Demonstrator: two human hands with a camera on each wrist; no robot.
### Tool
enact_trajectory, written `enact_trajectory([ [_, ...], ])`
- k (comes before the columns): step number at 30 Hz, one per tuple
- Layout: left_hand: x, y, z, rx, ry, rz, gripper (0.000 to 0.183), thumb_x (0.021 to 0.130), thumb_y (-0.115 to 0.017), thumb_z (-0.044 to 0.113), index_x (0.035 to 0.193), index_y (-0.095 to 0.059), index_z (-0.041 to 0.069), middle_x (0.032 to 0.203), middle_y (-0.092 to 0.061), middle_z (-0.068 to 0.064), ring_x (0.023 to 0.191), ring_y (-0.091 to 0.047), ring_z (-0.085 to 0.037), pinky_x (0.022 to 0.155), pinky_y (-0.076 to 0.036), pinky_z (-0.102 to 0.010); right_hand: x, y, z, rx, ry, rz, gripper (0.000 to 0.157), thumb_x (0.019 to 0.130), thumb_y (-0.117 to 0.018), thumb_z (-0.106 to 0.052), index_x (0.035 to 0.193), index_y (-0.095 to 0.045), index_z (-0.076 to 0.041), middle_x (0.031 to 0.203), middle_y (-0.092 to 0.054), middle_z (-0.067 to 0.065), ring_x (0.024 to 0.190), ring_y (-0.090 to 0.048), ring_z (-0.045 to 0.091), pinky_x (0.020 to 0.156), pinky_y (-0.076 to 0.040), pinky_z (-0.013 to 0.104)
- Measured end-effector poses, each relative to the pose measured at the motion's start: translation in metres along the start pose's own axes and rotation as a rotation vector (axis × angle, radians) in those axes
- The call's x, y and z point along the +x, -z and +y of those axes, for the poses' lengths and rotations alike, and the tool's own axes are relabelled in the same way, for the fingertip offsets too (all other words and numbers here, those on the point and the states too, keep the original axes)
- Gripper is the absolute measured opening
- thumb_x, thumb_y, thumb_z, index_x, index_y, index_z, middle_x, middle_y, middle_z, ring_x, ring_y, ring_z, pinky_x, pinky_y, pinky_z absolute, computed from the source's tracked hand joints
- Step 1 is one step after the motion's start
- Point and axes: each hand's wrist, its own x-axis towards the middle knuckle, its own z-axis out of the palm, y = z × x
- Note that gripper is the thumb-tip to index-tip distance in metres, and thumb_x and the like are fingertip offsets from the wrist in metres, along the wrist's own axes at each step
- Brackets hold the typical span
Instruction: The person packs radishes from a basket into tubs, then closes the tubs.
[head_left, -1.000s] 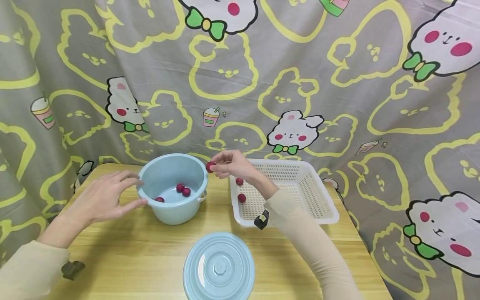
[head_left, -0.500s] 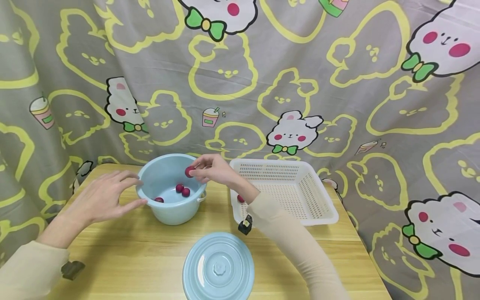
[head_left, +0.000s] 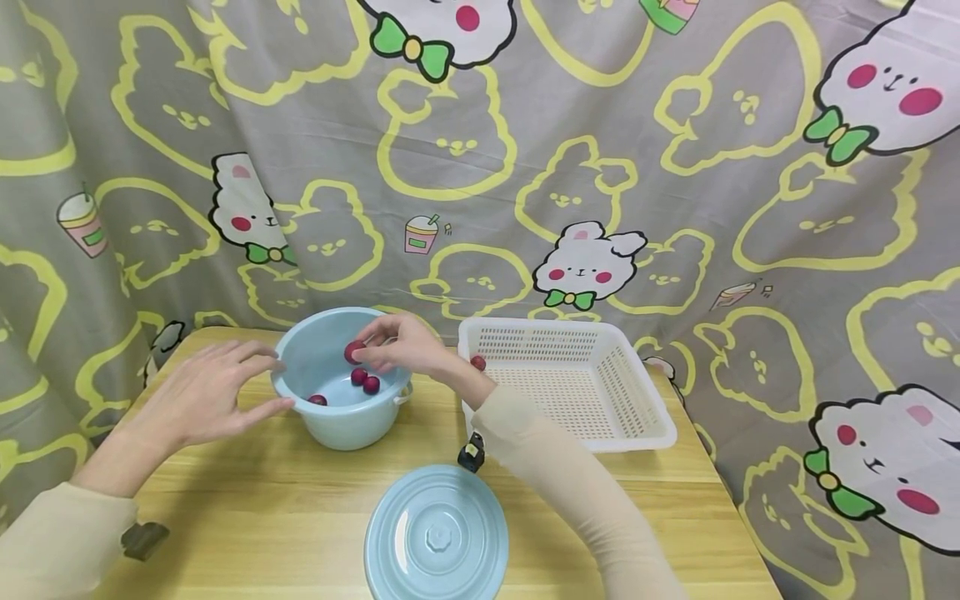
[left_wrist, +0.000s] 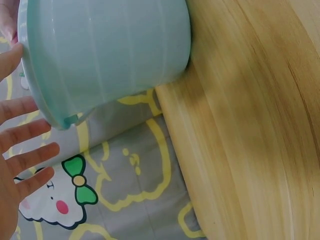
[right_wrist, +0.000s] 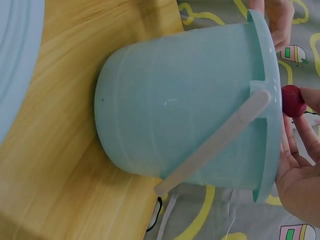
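Observation:
In the head view my right hand (head_left: 401,343) pinches a red plum (head_left: 355,352) between thumb and fingers over the mouth of a light blue bucket (head_left: 352,425). Several more plums (head_left: 359,377) lie on the bucket's bottom. Seen from the right wrist, the held plum (right_wrist: 293,101) is just past the rim, beside the white handle (right_wrist: 215,142). My left hand (head_left: 213,392) is at the bucket's left rim with fingers spread; in the left wrist view its fingertips touch or nearly touch the rim.
A white perforated basket (head_left: 637,392) stands to the right, with a plum (head_left: 477,362) at its left side; my right forearm covers part of it. A round blue lid (head_left: 438,533) lies on the wooden table (head_left: 262,517) in front. A patterned curtain (head_left: 480,208) hangs behind.
My right hand has carried the plum left and down, from between basket and bucket to over the bucket's mouth. The left hand stays at the rim.

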Motion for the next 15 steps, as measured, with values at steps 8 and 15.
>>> enact_trajectory([
  [8,0.001,0.0,0.001,-0.004,0.003,-0.005,0.047,0.079,-0.086,0.052,0.106,-0.079,0.013,0.115,-0.075,-0.012,0.102,-0.073,-0.038,0.085,-0.059,-0.06,0.005,-0.009,-0.001,-0.067,-0.01,-0.004,0.023,0.094,-0.082,-0.018,0.113,-0.075,-0.006,0.087,-0.072,0.004,0.084,-0.079,0.026,0.074,-0.068,0.034],
  [15,0.0,0.0,0.0,-0.006,-0.001,-0.011,0.048,0.079,-0.085,0.054,0.106,-0.079,0.014,0.116,-0.075,-0.012,0.103,-0.072,-0.039,0.086,-0.058,-0.063,0.012,-0.013,-0.002,-0.138,-0.013,-0.006,0.021,0.093,-0.082,-0.02,0.11,-0.077,-0.01,0.088,-0.074,0.004,0.073,-0.077,0.019,0.068,-0.066,0.03],
])
